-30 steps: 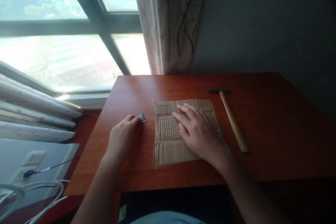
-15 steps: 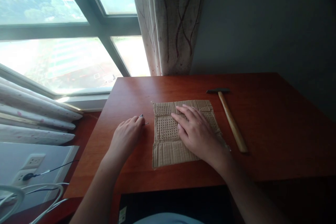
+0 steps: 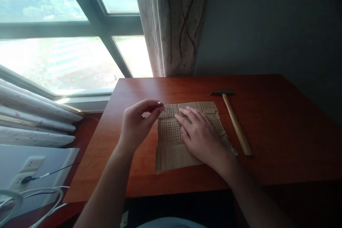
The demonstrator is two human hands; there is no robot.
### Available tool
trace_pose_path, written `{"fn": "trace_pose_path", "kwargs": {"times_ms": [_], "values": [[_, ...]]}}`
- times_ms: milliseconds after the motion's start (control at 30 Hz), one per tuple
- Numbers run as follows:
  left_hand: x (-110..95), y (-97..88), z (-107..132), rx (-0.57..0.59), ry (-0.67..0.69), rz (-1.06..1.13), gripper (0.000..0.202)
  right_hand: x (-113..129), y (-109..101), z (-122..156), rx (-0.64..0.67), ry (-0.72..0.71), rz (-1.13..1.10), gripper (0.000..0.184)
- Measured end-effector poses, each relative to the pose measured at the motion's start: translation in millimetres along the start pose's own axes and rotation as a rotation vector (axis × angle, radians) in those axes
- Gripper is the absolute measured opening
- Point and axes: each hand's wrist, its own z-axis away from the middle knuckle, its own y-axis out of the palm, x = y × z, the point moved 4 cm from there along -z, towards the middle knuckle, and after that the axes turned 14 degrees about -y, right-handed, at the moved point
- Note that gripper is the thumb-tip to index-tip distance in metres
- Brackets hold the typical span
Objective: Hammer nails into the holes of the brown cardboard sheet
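My left hand (image 3: 139, 121) is raised above the upper left corner of a piece of cardboard, thumb and forefinger pinched on a nail (image 3: 159, 103). Only the nail's small shiny head shows; the fingers hide its shank. A second metallic glint shows inside the curl of this hand, too small to make out. My right hand (image 3: 199, 131) lies on the cardboard (image 3: 173, 156) with its fingers spread and nothing gripped. The flat brown sheet has creases and rows of small punched holes, partly covered by this hand.
A hammer (image 3: 236, 124) with a wooden handle lies right of the cardboard, its dark head toward the back. The reddish-brown table (image 3: 278, 128) runs up to a curtain (image 3: 181, 25) and wall. A window (image 3: 53, 60), a socket and white cables are at the left.
My left hand has lifted off the tabletop and moved up and right to the cardboard's corner, with the nail in its pinch. My right hand stays in place on the cardboard.
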Motion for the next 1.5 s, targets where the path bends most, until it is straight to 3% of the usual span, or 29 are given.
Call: {"fn": "trace_pose_path", "kwargs": {"times_ms": [100, 267, 1233, 1500], "values": [[-10, 26.9, -13, 0.028, 0.160, -0.207, 0.007, 0, 1, 1, -0.005, -0.002, 0.003, 0.042], [6, 42.5, -22, 0.012, 0.123, -0.211, 0.009, -1, 2, 2, -0.004, 0.000, -0.002, 0.044], [20, 43.8, -19, -0.006, 0.031, -0.045, 0.011, 0, 0, 2, 0.004, 0.004, 0.001, 0.045], [36, 18.3, -30, -0.028, -0.026, 0.050, 0.016, 1, -1, 2, 0.022, 0.010, 0.006, 0.045]]}}
